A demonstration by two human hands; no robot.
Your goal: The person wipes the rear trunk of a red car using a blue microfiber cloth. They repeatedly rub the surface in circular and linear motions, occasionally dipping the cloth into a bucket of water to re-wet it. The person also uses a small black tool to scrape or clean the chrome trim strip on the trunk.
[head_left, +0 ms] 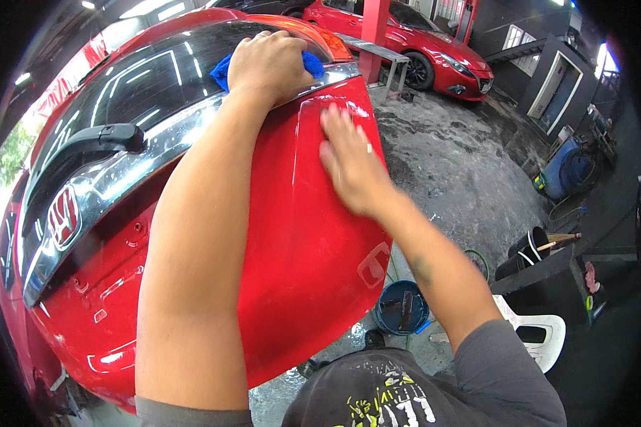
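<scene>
The left hand (269,62) presses a mostly hidden blue cloth (222,70) against the red hatch's (299,235) upper edge, while the blurred right hand (350,162) lies flat, fingers spread, wet floor (456,164) open alongside.

Both arms stretch forward over the red hatch (313,242). The left hand (267,64) is pressed down near its upper edge, knuckles up, fingers curled. The right hand (352,160) lies flat on the hatch's upper right corner, fingers spread and slightly blurred.
</scene>
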